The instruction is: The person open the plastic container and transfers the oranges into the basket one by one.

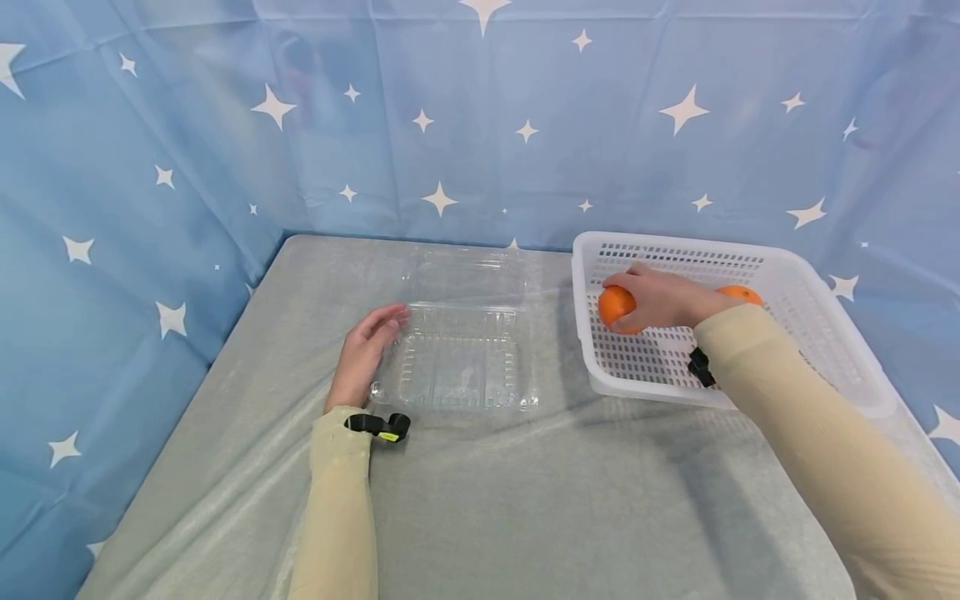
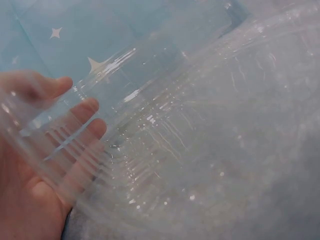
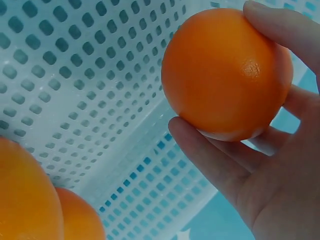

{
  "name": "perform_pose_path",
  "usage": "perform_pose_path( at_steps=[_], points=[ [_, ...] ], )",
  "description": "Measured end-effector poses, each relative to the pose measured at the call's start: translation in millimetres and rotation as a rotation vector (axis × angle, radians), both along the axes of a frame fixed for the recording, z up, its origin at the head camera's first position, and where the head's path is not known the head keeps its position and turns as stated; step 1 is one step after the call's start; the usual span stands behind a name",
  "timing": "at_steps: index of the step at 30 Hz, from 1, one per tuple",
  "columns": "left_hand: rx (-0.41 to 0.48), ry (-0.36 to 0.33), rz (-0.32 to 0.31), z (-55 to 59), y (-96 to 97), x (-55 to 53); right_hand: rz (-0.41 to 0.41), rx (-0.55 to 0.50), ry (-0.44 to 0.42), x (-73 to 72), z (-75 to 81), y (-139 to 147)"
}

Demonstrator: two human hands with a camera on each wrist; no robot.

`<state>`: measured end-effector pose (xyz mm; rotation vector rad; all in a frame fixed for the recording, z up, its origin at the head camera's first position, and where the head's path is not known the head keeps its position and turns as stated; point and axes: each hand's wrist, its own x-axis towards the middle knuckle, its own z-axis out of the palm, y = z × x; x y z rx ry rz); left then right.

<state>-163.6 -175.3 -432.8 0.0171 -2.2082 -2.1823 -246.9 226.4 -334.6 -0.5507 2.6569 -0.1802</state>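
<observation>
An orange [image 1: 617,309] sits in the grip of my right hand [image 1: 663,298], low inside a white plastic basket [image 1: 585,333]. Thumb and fingers curve round the fruit [image 3: 225,75] in the right wrist view. Two more oranges [image 3: 25,195] show at that view's lower left; one of them [image 1: 741,293] appears past the wrist in the head view. My left hand [image 1: 367,354] rests against the left side of a clear plastic clamshell box [image 1: 457,367], whose lid is folded back. Through the transparent wall [image 2: 125,145], its loosely extended fingers [image 2: 82,112] are visible.
A grey cloth-covered table [image 1: 525,508] carries both containers, the box left of the basket. Behind and beside it hangs a blue curtain [image 1: 480,100] with white stars. Black cameras [image 1: 378,426] are strapped at both wrists.
</observation>
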Motion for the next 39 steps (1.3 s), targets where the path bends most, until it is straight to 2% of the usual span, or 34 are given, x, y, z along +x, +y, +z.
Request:
perform_pose_path(
  at_steps=[14,20,29,32,35,39],
  points=[
    [0.005,-0.002,0.001,-0.8,-0.9,1.2,0.016,0.029,-0.027,-2.4,-2.5,9.7],
    [0.014,-0.004,-0.001,0.0,-0.8,0.7,0.013,0.005,-0.063,-4.9,-6.3,16.1],
    [-0.009,0.018,0.014,-20.2,-5.5,-10.9,0.005,0.032,-0.09,-10.9,-14.8,20.2],
    [-0.011,0.024,0.021,-23.2,-6.4,-11.8,0.001,0.023,-0.095,-11.7,-16.1,21.0],
    [0.001,0.017,0.016,-20.6,-6.3,-10.5,-0.001,0.009,-0.11,-10.1,-14.8,22.6],
    [0.018,0.005,-0.002,-7.9,-3.3,-5.4,-0.002,-0.013,-0.129,-7.3,-9.8,25.0]
  ],
)
